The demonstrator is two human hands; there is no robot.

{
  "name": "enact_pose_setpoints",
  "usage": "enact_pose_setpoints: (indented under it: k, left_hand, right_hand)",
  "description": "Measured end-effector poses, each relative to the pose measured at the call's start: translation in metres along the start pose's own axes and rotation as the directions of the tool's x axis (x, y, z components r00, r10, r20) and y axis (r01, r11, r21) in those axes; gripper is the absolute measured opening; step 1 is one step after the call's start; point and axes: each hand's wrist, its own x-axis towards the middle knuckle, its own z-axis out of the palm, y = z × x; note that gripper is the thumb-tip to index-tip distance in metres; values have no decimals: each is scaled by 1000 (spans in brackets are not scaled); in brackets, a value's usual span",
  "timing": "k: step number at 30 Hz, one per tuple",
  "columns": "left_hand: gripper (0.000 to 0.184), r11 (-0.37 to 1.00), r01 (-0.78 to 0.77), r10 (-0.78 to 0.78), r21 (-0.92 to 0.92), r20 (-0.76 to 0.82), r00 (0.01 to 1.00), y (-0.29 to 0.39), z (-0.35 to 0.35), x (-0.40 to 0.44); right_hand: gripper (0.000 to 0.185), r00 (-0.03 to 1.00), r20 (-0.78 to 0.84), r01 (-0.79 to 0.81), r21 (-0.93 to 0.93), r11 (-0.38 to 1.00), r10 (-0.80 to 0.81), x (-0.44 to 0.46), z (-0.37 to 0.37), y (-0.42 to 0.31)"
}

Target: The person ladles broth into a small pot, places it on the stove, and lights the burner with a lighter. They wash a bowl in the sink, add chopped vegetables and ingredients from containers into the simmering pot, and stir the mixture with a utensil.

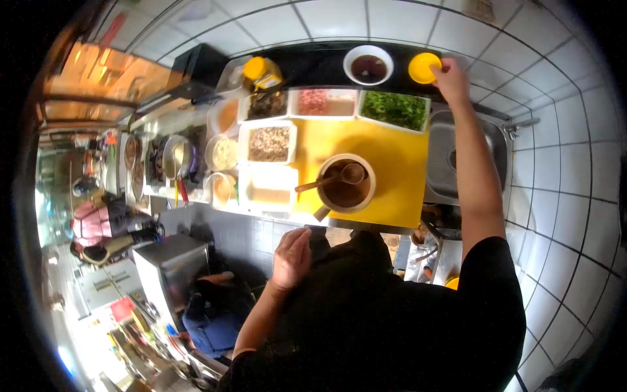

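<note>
At the back right, the fingers of my right hand (450,80) pinch the rim of a small yellow bowl (423,68) over the black ledge. My left hand (292,258) is low in front of my body, its fingers curled together and nothing visible in them. Ahead of it, a round pot (373,189) with a stub handle stands on the yellow board (398,160). A ladle (311,185) lies across the pot's mouth. To the left of the yellow bowl is a white bowl (348,56) of dark liquid.
White trays hold chopped greens (395,110), pink pieces (313,102) and a speckled mince (269,144). A yellow-lidded jar (261,70) stands at the back left. The steel sink (441,176) is at the right. A person in dark clothes (219,317) is at the lower left.
</note>
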Motion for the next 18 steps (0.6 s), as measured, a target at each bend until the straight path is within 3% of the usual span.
enact_pose_setpoints:
  k: [4, 6, 8, 11, 13, 16, 18]
  left_hand:
    - [30, 997, 49, -46, 52, -56, 997, -19, -19, -19]
    - [35, 993, 95, -89, 68, -87, 992, -33, -38, -26]
    - [36, 993, 116, -119, -25, -233, 965, -74, -40, -49]
    - [34, 965, 254, -228, 61, -277, 934, -118, -80, -57]
    - [34, 921, 310, -235, 234, -299, 925, -159, -113, -63]
    - [39, 811, 421, -263, 407, -388, 883, -238, -166, -71]
    - [46, 807, 441, -270, 392, -419, 867, -300, -201, -76]
  right_hand:
    - [49, 953, -137, 197, -402, 894, -271, -23, 4, -23]
    - [50, 880, -200, 297, -478, 827, -431, -36, 3, -12]
    - [54, 868, -235, 273, -509, 816, -437, -47, -3, -10]
    - [56, 863, -267, 232, -543, 807, -428, -79, -9, -16]
    - [55, 857, -283, 251, -503, 827, -431, -101, -9, -26]
    - [53, 912, -183, 251, -461, 851, -368, -158, 15, -51]
    - [54, 925, -134, 285, -377, 881, -356, -203, 47, -78]
